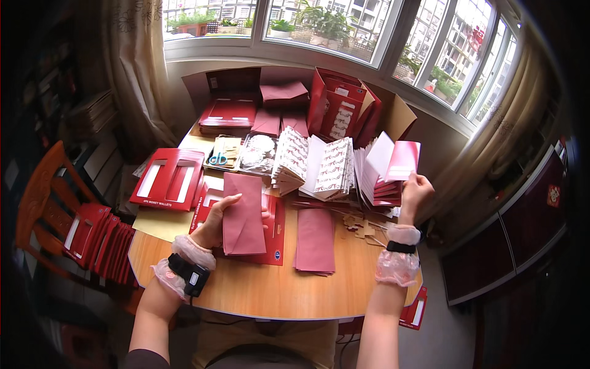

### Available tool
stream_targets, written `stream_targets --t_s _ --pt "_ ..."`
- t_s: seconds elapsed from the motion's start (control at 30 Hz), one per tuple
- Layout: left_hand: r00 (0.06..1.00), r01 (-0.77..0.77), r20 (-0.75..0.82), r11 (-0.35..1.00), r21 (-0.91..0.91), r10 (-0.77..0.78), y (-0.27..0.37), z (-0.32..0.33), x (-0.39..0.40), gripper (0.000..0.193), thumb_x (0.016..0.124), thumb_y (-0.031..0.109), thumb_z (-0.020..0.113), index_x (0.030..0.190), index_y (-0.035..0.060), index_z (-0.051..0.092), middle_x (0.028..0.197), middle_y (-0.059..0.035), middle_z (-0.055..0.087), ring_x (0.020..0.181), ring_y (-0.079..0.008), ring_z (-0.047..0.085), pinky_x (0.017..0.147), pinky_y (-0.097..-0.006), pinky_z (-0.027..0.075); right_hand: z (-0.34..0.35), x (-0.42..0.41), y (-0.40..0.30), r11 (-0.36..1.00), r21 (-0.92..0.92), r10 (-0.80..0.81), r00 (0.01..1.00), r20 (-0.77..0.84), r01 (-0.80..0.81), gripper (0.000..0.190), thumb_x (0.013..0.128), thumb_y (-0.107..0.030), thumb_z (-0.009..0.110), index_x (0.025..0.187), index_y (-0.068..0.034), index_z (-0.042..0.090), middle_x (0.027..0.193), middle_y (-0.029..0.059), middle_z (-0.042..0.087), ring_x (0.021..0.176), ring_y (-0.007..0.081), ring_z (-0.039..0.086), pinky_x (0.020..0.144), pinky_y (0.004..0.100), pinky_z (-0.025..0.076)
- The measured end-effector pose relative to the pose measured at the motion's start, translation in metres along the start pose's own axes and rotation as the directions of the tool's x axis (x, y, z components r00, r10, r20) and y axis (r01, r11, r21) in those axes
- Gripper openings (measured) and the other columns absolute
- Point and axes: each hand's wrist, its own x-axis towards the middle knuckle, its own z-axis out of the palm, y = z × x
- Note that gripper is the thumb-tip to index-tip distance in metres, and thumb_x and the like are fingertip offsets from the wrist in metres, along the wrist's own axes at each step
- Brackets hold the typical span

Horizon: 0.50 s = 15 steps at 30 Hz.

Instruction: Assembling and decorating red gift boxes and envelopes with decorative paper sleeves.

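My left hand [213, 223] holds a dark pink paper envelope [244, 214] upright, its thumb across the front and fingertips showing at the far edge. Behind and beneath it lies a flat red printed wallet package [274, 246]. At the right, my right hand [417, 193] pinches the lower corner of a red and white folded card [404, 159]. That card rises from a fanned stack of folded cards [368, 177]. Between my hands, a small pile of pink envelopes [315, 242] rests on the wooden table [258, 295]. Frilled cuffs and black bands circle both wrists.
Two patterned card stacks [333, 168] stand mid-table. Left of them are a tray of white cutouts [258, 153] and blue-handled scissors [218, 159]. Red packages [168, 177] pile at left, more on a wooden chair [92, 235]. Cardboard boxes [339, 104] stand by the window.
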Motion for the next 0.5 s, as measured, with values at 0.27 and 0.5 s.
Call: stream_targets --t_s 0.27,0.5 --pt "1.000 -0.004 0.012 0.997 -0.071 0.005 0.000 -0.012 0.001 0.082 0.093 0.059 0.053 0.138 -0.0078 0.038 0.132 -0.0237 0.053 0.120 -0.0340 0.057 0.106 -0.0447 0.045 0.005 -0.097 -0.060 0.549 0.367 0.008 0.444 0.896 -0.751 0.017 0.100 -0.019 0.057 0.103 -0.005 0.065 0.071 0.0024 0.061 0.050 0.0025 0.041 0.046 0.0209 0.036" --pt "0.967 -0.250 0.000 0.954 0.165 0.254 -0.001 0.002 0.002 0.104 0.075 0.080 0.048 0.145 0.0050 0.034 0.135 -0.0146 0.054 0.123 -0.0266 0.054 0.107 -0.0431 0.045 0.011 -0.229 -0.092 0.372 -0.100 -0.048 -0.127 0.991 -0.923 0.018 0.100 -0.020 0.057 0.102 -0.003 0.063 0.081 0.0056 0.068 0.050 0.0013 0.044 0.050 0.0151 0.036"
